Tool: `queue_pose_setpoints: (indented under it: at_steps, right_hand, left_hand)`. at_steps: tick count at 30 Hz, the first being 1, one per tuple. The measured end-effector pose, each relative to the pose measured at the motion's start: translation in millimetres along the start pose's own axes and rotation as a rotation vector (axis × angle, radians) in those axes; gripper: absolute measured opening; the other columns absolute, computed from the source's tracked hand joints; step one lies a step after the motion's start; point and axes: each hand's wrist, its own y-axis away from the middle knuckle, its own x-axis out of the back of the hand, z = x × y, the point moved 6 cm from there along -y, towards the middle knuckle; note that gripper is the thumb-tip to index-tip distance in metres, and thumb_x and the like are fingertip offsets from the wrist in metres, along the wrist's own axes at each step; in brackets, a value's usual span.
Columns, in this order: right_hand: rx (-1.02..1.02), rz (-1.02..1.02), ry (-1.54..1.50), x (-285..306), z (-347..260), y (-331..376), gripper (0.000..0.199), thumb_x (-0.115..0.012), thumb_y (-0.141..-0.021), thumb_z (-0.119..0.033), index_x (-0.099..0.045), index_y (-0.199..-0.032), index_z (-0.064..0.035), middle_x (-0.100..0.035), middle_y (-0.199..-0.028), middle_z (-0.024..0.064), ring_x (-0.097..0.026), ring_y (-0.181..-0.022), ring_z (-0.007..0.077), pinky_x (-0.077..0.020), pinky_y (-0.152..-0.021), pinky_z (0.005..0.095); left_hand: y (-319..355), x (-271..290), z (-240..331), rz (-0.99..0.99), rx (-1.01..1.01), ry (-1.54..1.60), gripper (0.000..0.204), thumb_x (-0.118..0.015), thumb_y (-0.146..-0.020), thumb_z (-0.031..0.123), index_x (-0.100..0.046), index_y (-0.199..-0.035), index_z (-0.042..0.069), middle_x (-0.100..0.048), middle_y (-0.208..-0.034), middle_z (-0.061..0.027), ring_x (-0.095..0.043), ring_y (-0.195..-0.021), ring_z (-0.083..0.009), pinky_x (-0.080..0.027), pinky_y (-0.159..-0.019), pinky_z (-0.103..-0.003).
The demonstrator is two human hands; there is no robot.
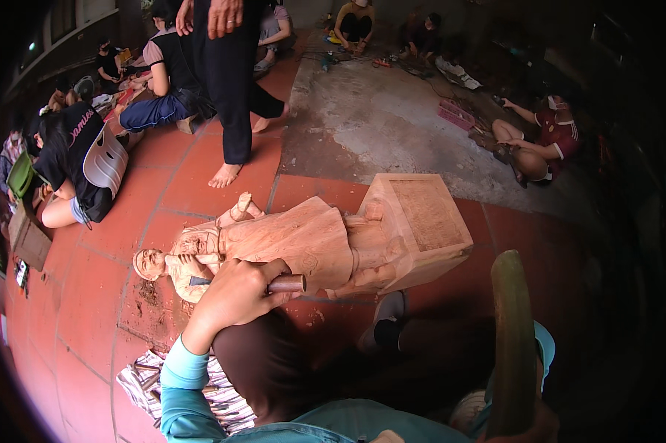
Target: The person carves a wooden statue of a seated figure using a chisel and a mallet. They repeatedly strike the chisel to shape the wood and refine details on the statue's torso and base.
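Presently, head view: carved wooden figure (288,236) lies lengthwise before you on red tiles (82,303), base rightward. For clean work, a steady tool angle and light, square taps seem wise. Your left hand (246,286) is curled firmly round a brown-handled tool (288,283) over the figure; right hand (543,427), dim, seems wrapped round a wooden club (511,332).
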Motion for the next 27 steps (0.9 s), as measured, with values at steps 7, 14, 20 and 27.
queue_pose_setpoints:
  at_steps: [7, 14, 20, 27]
  right_hand:
    - [-0.246, 0.211, 0.306, 1, -20, 7, 0.011, -0.069, -0.081, -0.01, -0.06, -0.086, -0.0139, -0.061, -0.074, -0.0021, -0.059, -0.058, 0.0078, -0.0479, -0.055, 0.0248]
    - [0.068, 0.42, 0.048, 17, -23, 60, 0.062, -0.072, -0.082, -0.009, -0.049, -0.137, -0.0242, -0.065, -0.106, -0.0085, -0.062, -0.067, 0.0074, -0.047, -0.06, 0.0246]
    - [-0.153, 0.567, 0.121, -19, 49, 66, 0.041, -0.072, -0.078, -0.003, -0.062, -0.117, -0.0139, -0.066, -0.091, -0.0035, -0.063, -0.067, 0.0077, -0.0496, -0.06, 0.0241]
    - [-0.279, 0.379, -0.116, -34, 122, 101, 0.02, -0.07, -0.072, 0.004, -0.061, -0.081, -0.0108, -0.062, -0.069, -0.0023, -0.06, -0.061, 0.0085, -0.0505, -0.057, 0.0244]
  left_hand:
    - [-7, -5, 5, 0.012, 0.008, -0.022, 0.026, -0.073, -0.079, 0.029, -0.066, -0.093, 0.009, -0.066, -0.071, -0.0141, -0.065, -0.069, -0.0339, -0.051, -0.062, -0.041]
    - [9, 8, 13, -0.012, -0.063, -0.071, 0.027, -0.074, -0.077, 0.027, -0.065, -0.095, 0.01, -0.064, -0.066, -0.0133, -0.065, -0.066, -0.0311, -0.049, -0.057, -0.041]
    - [11, 8, 16, -0.053, -0.15, -0.057, 0.03, -0.072, -0.077, 0.024, -0.06, -0.098, 0.007, -0.065, -0.081, -0.0079, -0.066, -0.068, -0.0243, -0.05, -0.053, -0.036]
    - [-15, -1, -17, -0.159, -0.178, 0.027, 0.032, -0.071, -0.079, 0.023, -0.058, -0.101, 0.004, -0.062, -0.087, -0.0069, -0.067, -0.072, -0.0213, -0.051, -0.052, -0.033]
